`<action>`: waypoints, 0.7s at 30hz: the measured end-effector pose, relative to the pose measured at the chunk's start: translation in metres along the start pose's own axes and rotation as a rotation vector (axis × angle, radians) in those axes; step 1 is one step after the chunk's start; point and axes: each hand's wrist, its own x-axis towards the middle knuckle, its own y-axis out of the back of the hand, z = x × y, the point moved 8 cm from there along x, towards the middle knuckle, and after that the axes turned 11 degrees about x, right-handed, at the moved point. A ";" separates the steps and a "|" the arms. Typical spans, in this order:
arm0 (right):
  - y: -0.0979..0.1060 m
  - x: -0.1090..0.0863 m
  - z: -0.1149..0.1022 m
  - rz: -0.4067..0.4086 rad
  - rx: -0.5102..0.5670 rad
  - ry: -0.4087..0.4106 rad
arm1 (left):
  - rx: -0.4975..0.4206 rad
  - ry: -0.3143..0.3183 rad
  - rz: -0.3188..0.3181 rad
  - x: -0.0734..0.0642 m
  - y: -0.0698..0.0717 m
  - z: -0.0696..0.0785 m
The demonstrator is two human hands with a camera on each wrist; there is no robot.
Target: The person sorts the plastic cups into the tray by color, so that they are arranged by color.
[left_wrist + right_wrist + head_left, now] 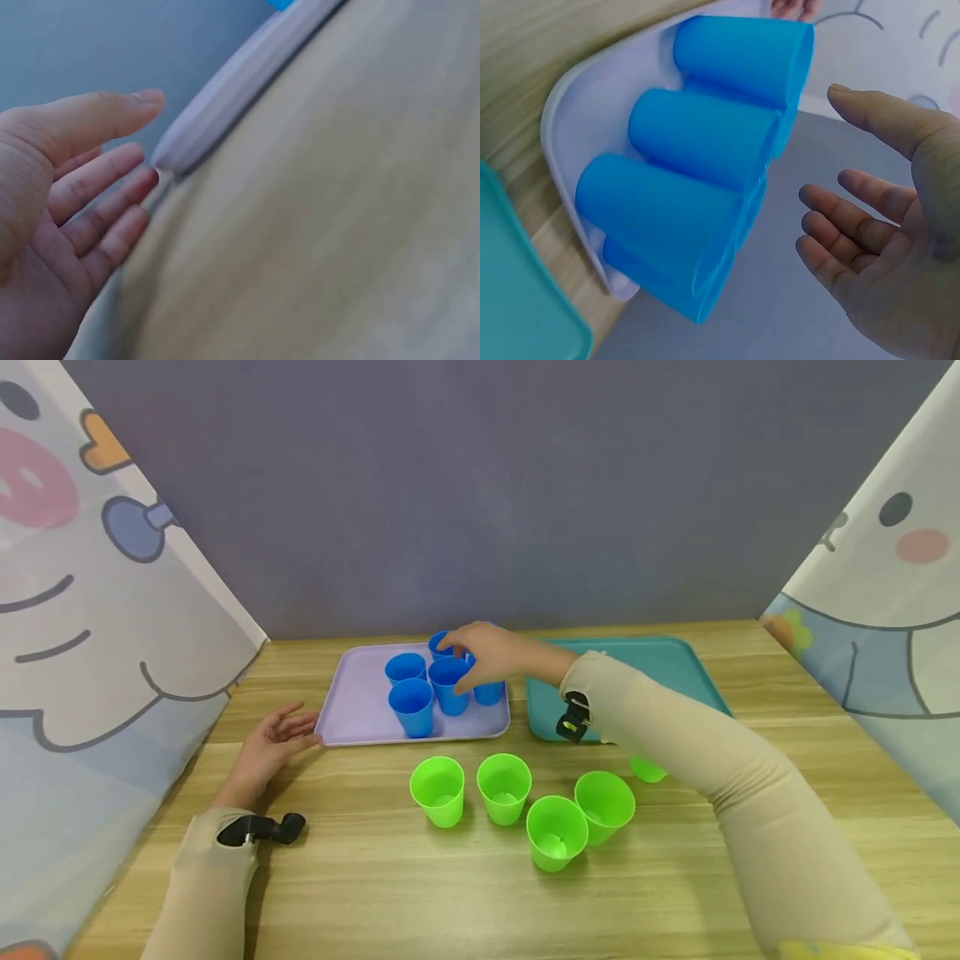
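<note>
Several blue cups (412,710) stand upright, close together, on the lilac tray (347,702). Over the right-hand part of this group is my right hand (492,653), hiding some of the cups. In the right wrist view its fingers are loosely bent and spread from the thumb, with nothing between them, apart from the blue cups (705,139). My left hand (273,747) lies beside the tray's front left corner. The left wrist view shows its thumb and fingers relaxed around that corner (176,154) without gripping it; whether a fingertip touches it I cannot tell.
Several green cups (504,789) stand upright on the wooden table (360,877) in front of the trays. One more green cup (648,768) is mostly hidden by my right forearm. A teal tray (660,664) lies right of the lilac one. A grey panel (487,502) rises behind.
</note>
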 end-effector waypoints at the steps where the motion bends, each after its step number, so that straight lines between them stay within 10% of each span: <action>1: 0.003 -0.004 0.003 0.009 0.006 0.000 | 0.006 0.002 -0.002 0.001 0.000 0.002; 21: 0.106 -0.157 0.118 0.485 0.284 -0.191 | -0.278 -0.210 0.109 0.023 -0.007 0.104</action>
